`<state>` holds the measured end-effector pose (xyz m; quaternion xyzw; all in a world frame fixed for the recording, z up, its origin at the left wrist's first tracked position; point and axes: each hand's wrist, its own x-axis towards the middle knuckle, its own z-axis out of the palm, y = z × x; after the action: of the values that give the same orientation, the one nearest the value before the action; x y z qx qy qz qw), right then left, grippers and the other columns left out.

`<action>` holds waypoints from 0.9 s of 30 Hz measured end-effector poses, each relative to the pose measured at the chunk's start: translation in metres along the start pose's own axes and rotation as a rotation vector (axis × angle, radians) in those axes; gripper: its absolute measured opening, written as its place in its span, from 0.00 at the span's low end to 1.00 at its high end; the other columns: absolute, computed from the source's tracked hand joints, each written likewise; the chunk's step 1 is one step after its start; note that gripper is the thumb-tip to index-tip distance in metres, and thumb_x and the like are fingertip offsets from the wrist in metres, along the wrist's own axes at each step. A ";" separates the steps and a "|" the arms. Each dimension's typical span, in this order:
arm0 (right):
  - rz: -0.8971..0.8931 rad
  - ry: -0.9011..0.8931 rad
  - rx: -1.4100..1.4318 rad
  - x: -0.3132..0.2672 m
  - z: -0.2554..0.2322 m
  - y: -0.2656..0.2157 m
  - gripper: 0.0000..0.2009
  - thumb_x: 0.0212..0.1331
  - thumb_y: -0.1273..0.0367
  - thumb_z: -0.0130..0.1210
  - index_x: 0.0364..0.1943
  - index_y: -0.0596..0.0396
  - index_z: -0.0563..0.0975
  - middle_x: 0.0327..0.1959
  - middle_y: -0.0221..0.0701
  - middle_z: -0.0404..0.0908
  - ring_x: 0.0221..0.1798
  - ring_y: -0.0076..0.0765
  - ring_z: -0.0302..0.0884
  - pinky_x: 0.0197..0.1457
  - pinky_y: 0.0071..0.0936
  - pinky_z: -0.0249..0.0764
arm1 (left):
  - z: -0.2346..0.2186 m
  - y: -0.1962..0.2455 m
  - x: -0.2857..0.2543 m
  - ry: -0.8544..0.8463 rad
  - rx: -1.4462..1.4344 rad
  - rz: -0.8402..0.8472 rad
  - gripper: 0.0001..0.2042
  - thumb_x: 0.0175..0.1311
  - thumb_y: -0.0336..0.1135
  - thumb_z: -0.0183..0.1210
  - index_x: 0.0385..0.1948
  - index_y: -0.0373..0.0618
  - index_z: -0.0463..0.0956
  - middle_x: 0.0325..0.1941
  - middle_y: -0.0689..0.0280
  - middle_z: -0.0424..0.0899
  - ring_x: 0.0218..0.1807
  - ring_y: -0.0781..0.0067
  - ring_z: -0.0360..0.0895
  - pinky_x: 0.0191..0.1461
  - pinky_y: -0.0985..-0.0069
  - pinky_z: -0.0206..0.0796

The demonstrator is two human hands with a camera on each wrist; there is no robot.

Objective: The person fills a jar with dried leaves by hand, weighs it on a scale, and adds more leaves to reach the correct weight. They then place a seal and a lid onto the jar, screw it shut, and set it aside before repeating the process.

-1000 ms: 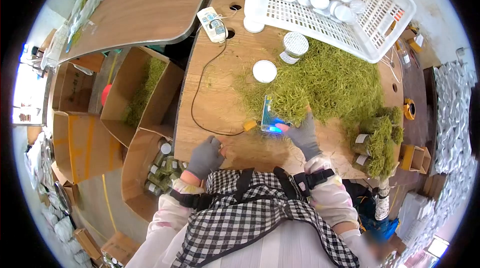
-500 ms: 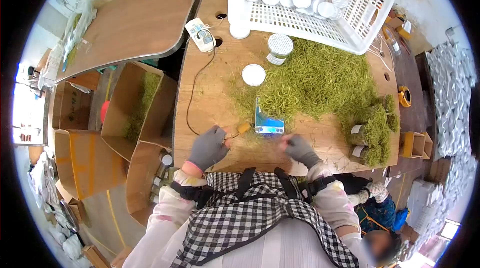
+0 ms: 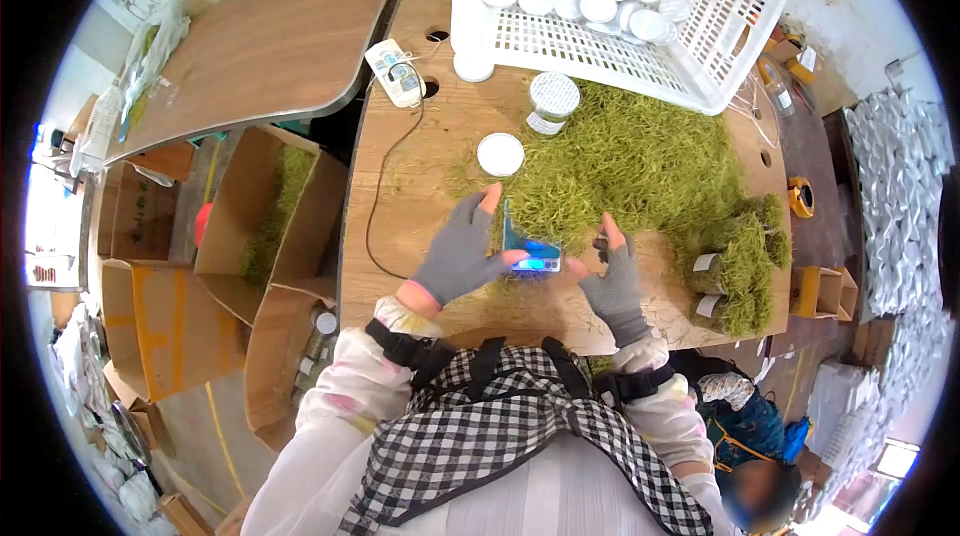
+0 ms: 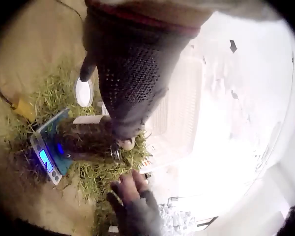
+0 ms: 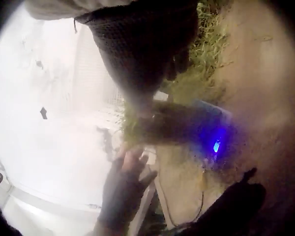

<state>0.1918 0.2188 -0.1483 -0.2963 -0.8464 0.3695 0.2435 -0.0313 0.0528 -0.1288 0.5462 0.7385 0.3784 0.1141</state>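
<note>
A small scale [image 3: 538, 263] with a lit blue display is on the wooden table. A dark, filled jar [image 4: 86, 141] stands on the scale [image 4: 48, 160] in the left wrist view, green dried strands at its mouth. At the scale's left side, my gloved left hand [image 3: 455, 254] has its thumb and fingers extended, near the jar; contact cannot be told. On the other side is my right hand [image 3: 612, 288], fingers apart, beside the heap of strands [image 3: 650, 156]. Neither hand shows anything held.
Behind the heap stands a white basket [image 3: 610, 71] with several white-lidded containers. A lidded jar [image 3: 553, 101], a white lid [image 3: 500, 154] and a power strip [image 3: 395, 73] with a cable are on the table. Filled jars [image 3: 708, 274] stand at right; cardboard boxes [image 3: 185, 321] are at left.
My left hand has moved up and right to the scale, its fingers straightening. My right hand drew back from the strands, then came up again with fingers extended. The view has shifted slightly.
</note>
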 end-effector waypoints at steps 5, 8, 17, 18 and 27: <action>-0.250 0.019 -0.225 0.023 0.007 -0.029 0.37 0.57 0.63 0.70 0.71 0.57 0.67 0.53 0.46 0.74 0.49 0.53 0.77 0.51 0.42 0.75 | 0.026 0.010 0.020 0.064 0.020 0.125 0.39 0.67 0.50 0.64 0.74 0.39 0.58 0.67 0.42 0.71 0.69 0.38 0.69 0.70 0.54 0.65; -0.270 -0.035 -0.280 0.029 0.008 -0.030 0.31 0.59 0.63 0.67 0.67 0.57 0.73 0.54 0.46 0.74 0.51 0.55 0.76 0.53 0.45 0.74 | 0.031 0.014 0.022 0.093 0.132 0.183 0.31 0.69 0.44 0.62 0.69 0.39 0.66 0.66 0.47 0.74 0.69 0.41 0.69 0.69 0.53 0.66; -0.305 -0.077 -0.616 0.053 -0.001 -0.054 0.18 0.58 0.62 0.62 0.53 0.52 0.83 0.63 0.46 0.72 0.63 0.58 0.69 0.64 0.52 0.68 | 0.030 0.022 0.032 0.094 0.261 0.152 0.17 0.68 0.38 0.59 0.54 0.40 0.80 0.65 0.50 0.75 0.71 0.39 0.66 0.69 0.52 0.66; -0.295 -0.075 -0.619 0.055 0.000 -0.054 0.18 0.58 0.62 0.62 0.53 0.52 0.83 0.63 0.46 0.72 0.63 0.58 0.69 0.64 0.52 0.68 | 0.030 0.023 0.033 0.085 0.259 0.137 0.16 0.68 0.37 0.59 0.53 0.40 0.81 0.65 0.50 0.75 0.71 0.39 0.65 0.69 0.52 0.66; -0.194 -0.145 -0.341 0.053 0.004 -0.014 0.18 0.61 0.57 0.62 0.49 0.53 0.84 0.66 0.46 0.71 0.66 0.58 0.69 0.69 0.51 0.67 | 0.034 0.025 0.038 0.031 0.365 0.037 0.16 0.62 0.40 0.64 0.49 0.45 0.85 0.62 0.48 0.77 0.66 0.36 0.71 0.65 0.51 0.70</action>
<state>0.1472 0.2446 -0.1297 -0.2227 -0.9366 0.2160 0.1627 -0.0079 0.1045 -0.1253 0.5654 0.7865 0.2485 -0.0056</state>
